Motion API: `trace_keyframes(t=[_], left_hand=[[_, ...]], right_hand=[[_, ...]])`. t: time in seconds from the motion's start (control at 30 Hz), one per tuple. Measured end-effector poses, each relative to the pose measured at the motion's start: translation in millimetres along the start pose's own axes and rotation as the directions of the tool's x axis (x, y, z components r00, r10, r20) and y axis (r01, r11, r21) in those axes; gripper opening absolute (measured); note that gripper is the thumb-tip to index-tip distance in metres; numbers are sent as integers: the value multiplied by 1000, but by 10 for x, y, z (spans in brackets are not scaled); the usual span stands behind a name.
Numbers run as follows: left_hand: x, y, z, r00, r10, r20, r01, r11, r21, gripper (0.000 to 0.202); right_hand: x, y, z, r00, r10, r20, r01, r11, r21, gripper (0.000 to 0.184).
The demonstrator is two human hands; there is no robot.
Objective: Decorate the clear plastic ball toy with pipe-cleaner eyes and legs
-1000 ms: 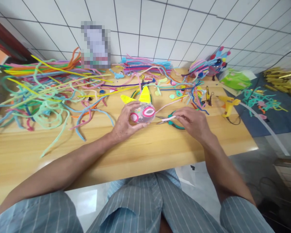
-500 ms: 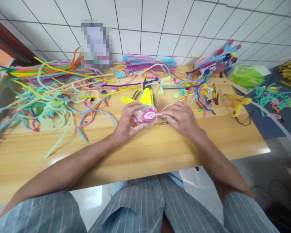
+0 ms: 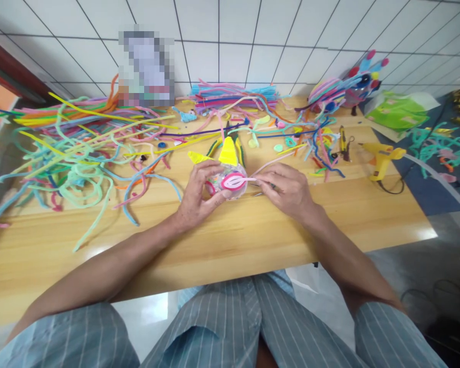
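Observation:
My left hand (image 3: 200,194) is wrapped round a clear plastic craft piece (image 3: 238,193) near the middle of the table. Two pointed yellow ears (image 3: 228,152) rise from its far side, and pink oval rings sit on its face. In my right hand (image 3: 285,190), the fingertips pinch a pale pink pipe cleaner (image 3: 250,179). Its looped end lies inside the nearer pink oval (image 3: 225,182), and its tail runs up beyond my knuckles. Pliers (image 3: 240,148) with dark green and yellow handles lie just behind the piece, partly hidden by the ears.
Loose pipe cleaners (image 3: 84,176) tangle across the left of the wooden table (image 3: 230,245). A bundle of them (image 3: 233,97) lies along the wall. On the right are a yellow glue gun (image 3: 383,158) with its cord, a yellow cutter (image 3: 342,143) and a green bag (image 3: 398,110).
The view has shifted slightly. Both hands keep their grips, and the pale pink pipe cleaner stays against the pink oval with little visible movement.

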State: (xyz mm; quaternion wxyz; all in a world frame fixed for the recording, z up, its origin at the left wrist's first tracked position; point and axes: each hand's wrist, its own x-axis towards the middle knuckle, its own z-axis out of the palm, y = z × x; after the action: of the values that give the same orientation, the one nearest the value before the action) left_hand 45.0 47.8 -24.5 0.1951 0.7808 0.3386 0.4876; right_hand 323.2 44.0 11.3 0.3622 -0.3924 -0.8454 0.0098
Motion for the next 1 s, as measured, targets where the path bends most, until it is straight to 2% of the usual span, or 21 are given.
trace_keyframes(t=[0.2, 0.4, 0.57, 0.77, 1.0], left_hand=[[-13, 21, 6, 996, -85, -13, 83, 991, -108, 35], [-17, 28, 28, 987, -159, -10, 156, 979, -131, 31], [-24, 49, 43, 989, -149, -21, 145, 980, -133, 30], [-23, 64, 32, 991, -136, -8, 134, 984, -121, 30], [-1, 104, 13, 994, -110, 10, 111, 992, -59, 35]], right_hand=[[-2, -19, 7, 999, -52, -8, 52, 997, -53, 18], [5, -83, 43, 999, -40, 13, 40, 999, -9, 24], [-11, -128, 93, 999, -50, 7, 50, 999, 18, 31], [-19, -163, 176, 990, -120, -71, 125, 989, 77, 39], [18, -184, 139, 995, -18, -94, 30, 991, 127, 34]])
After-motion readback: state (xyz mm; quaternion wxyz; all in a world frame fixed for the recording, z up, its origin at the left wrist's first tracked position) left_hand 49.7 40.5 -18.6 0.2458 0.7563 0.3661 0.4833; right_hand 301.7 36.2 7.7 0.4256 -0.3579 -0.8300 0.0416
